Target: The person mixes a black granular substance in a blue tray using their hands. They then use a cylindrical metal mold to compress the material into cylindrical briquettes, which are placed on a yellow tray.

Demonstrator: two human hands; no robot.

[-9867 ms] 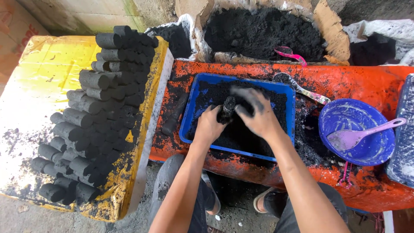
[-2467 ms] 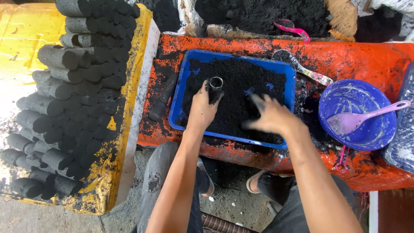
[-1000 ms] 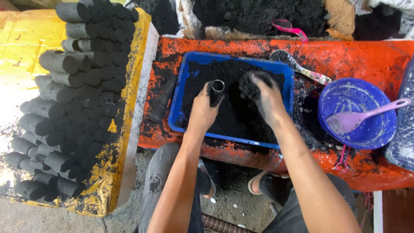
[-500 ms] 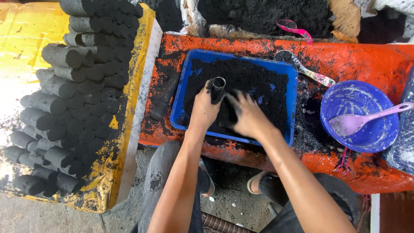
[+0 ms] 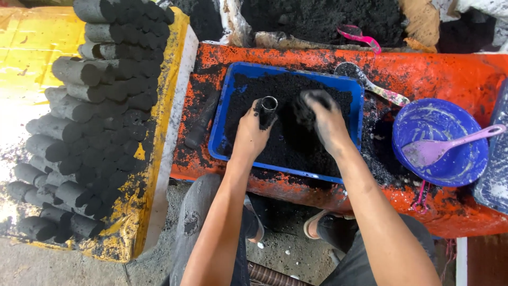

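**A:** What lies where?

**B:** A tray [image 5: 225,127] sits on a low table [image 5: 455,74], filled with loose powder [image 5: 286,143]. Both hands are inside it: the left hand [image 5: 251,135] holds a short tube [image 5: 268,104] upright, and the right hand [image 5: 325,122] lifts a clump of powder just right of it.

**A:** And around the tray?

**B:** Right of it, a bowl [image 5: 450,164] with a scoop [image 5: 442,148] resting in it. A spoon [image 5: 370,85] lies between tray and bowl. Behind the table, a heap of powder [image 5: 317,18]. Left of the table, rows of cylinders [image 5: 90,122] are stacked on a board [image 5: 32,58]. A stick [image 5: 201,122] lies on the table beside the tray's left wall.
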